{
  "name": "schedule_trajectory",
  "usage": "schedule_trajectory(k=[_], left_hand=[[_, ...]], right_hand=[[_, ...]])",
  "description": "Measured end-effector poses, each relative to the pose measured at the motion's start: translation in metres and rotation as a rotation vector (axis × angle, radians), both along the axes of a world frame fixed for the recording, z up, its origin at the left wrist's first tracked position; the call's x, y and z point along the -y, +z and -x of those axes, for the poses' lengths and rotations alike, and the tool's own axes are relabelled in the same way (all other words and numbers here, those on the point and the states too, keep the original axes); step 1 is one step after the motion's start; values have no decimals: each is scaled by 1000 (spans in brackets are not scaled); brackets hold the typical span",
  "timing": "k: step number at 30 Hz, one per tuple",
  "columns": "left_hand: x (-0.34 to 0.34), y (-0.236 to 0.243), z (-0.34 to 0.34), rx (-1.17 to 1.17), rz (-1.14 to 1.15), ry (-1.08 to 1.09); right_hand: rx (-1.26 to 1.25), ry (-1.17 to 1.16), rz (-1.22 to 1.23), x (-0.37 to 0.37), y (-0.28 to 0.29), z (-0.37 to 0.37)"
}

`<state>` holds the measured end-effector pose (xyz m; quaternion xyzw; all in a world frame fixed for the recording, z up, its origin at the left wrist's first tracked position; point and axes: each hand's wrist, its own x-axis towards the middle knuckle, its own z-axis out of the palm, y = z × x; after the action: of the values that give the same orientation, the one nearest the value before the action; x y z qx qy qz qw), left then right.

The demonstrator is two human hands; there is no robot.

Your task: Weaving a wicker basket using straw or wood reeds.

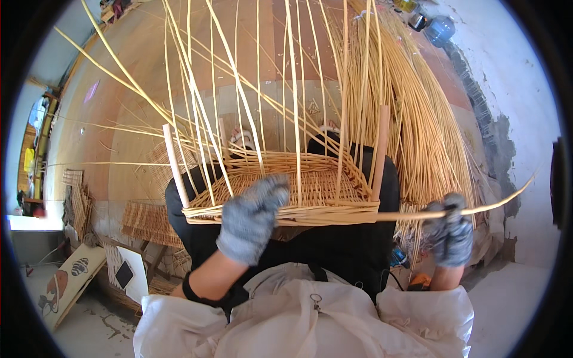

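A partly woven wicker basket [316, 185] rests across my lap, with thin upright stakes [292, 101] rising from its sides. Thicker wooden posts stand at its corners, such as the right post [379, 152] and the left post [175, 158]. My left hand [253, 221], in a grey knit glove, is closed over the near wall, left of its middle; the fingertips are partly hidden. Out to the right, my gloved right hand [450, 230] grips a long wicker rod [492, 206]. That rod runs from the basket's near right corner and bends upward past my hand.
A big bundle of loose wicker rods [406, 125] lies on the floor at the right. Left of my legs are woven panels [152, 224], a phone [124, 274] on a white sheet and a painted board [68, 280]. A blue water jug [440, 30] stands far right by the wall.
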<state>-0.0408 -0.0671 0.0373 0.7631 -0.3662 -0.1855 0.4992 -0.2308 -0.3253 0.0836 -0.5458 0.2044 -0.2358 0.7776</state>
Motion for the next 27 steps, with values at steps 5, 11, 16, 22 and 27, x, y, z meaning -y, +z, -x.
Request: schedule_trajectory(k=[5, 11, 16, 22, 27], left_hand=[[16, -11, 3, -44, -218, 165], [26, 9, -17, -595, -322, 133], [19, 10, -8, -100, -411, 69], [42, 35, 29, 305, -133, 177], [104, -4, 20, 62, -915, 140]], right_hand=[[-138, 14, -180, 13, -63, -5], [26, 51, -459, 5, -79, -33], [-36, 13, -429, 2, -76, -38], [7, 39, -372, -3, -74, -25], [18, 60, -429, -2, -87, -31]])
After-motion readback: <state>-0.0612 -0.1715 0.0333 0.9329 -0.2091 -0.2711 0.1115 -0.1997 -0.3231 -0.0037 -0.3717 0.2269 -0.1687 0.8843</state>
